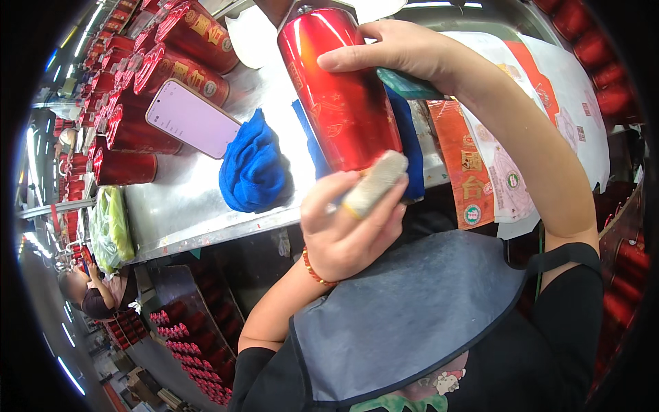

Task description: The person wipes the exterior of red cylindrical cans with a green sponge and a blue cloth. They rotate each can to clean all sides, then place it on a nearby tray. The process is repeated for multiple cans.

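A glossy red bottle [343, 103] with faint gold markings stands tilted over a blue cloth [410, 137] on the metal table. My right hand [405, 51] grips its upper side, thumb across the front, other fingers partly hidden behind it. Beneath that hand's palm a flat green-teal piece [412, 85] sticks out; whether I hold it is unclear. My left hand [347, 223], with a beaded bracelet, is closed around a pale, whitish-beige rounded pad [376, 185]. The pad is against or just in front of the bottle's lower end; its exact kind cannot be made out.
Left of the bottle lie a crumpled blue cloth [254, 165] and a phone [192, 118] leaning on red canisters [180, 75]. Printed red-and-white paper sheets [494, 137] lie on the right. A yellow-green plastic bag [113, 230] sits at the table's left end. Another person [103, 292] is farther left.
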{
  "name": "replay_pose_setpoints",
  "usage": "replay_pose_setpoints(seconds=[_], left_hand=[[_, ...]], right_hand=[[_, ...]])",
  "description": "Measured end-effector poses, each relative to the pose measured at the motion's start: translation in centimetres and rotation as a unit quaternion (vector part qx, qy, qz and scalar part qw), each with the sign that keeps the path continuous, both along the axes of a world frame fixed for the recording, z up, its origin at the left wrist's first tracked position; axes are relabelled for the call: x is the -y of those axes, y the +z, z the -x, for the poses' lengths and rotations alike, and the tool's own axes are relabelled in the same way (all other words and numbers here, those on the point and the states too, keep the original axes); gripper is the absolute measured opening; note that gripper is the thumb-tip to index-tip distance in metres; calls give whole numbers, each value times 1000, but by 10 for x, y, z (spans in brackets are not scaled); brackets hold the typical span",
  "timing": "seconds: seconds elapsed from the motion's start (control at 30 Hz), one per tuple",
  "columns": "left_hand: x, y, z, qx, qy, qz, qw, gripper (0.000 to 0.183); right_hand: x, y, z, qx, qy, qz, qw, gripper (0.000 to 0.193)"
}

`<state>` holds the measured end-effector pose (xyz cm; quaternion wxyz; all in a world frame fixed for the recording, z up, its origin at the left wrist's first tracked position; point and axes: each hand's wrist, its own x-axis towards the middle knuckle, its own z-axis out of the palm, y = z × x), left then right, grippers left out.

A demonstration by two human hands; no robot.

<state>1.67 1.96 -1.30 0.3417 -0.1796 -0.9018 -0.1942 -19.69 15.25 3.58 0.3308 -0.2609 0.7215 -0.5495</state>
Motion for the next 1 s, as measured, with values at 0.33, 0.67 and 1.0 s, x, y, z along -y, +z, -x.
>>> replay_pose_setpoints(seconds=[0.33,0.67,1.0], left_hand=[[13,2,15,321,-75,-570,753,82],[10,22,22,347,-83,-642,678,85],[8,31,25,358,-60,-630,686,84]], right_hand=[[-1,-4,-7,-8,-36,29,999,98],[0,-1,-4,13,7,28,999,95],[2,-3,-3,14,3,31,999,97]])
